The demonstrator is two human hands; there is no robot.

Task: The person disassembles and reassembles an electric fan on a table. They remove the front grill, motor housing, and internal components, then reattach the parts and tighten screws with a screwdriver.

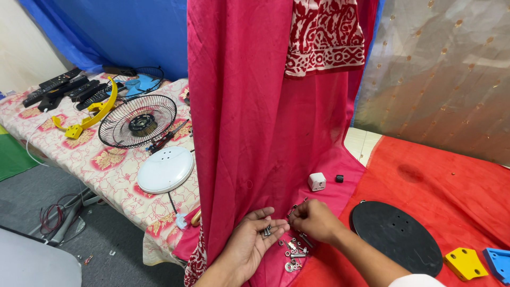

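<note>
My left hand [249, 245] lies palm up at the bottom centre, with a few small metal screws [267, 231] resting on its fingers. My right hand [314, 220] is beside it, fingers curled down over a scatter of screws, nuts and washers [294, 254] lying on the pink cloth [249, 133]. Whether its fingertips pinch a screw is hidden. The loose hardware lies just below and between both hands.
A black round plate [396, 236] lies right of my hands on red cloth, with a yellow part [465, 263] and a blue part [498, 263] beyond. A white plug adapter [317, 182] sits above. At left a table holds a fan grille [137, 120], white disc [165, 169], yellow piece [90, 114] and remotes [66, 87].
</note>
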